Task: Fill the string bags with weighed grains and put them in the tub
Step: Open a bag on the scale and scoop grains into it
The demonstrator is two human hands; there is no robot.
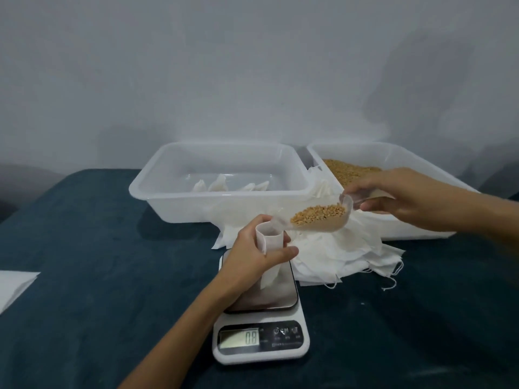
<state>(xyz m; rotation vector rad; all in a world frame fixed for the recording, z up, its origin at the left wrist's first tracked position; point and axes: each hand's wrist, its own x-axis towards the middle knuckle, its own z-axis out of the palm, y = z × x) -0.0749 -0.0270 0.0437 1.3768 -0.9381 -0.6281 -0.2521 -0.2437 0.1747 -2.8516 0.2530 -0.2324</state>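
My left hand [252, 252] grips a small white string bag [270, 242] upright with its mouth held open, its bottom resting on the pan of the digital scale [261, 336]. My right hand [407, 199] holds a clear plastic scoop [320, 219] by its handle, loaded with golden grains, its tip just at the bag's mouth. The scale display shows digits. Behind stands a translucent tub [168, 189] with a few filled white bags [217, 184] inside. A second tub [421, 158] at the right holds the loose grains [348, 167].
A heap of empty white string bags [345, 254] lies between the scale and the tubs, strings trailing on the dark blue table cover [84, 248]. A white sheet [14, 284] sits at the left edge. A grey wall rises behind the tubs.
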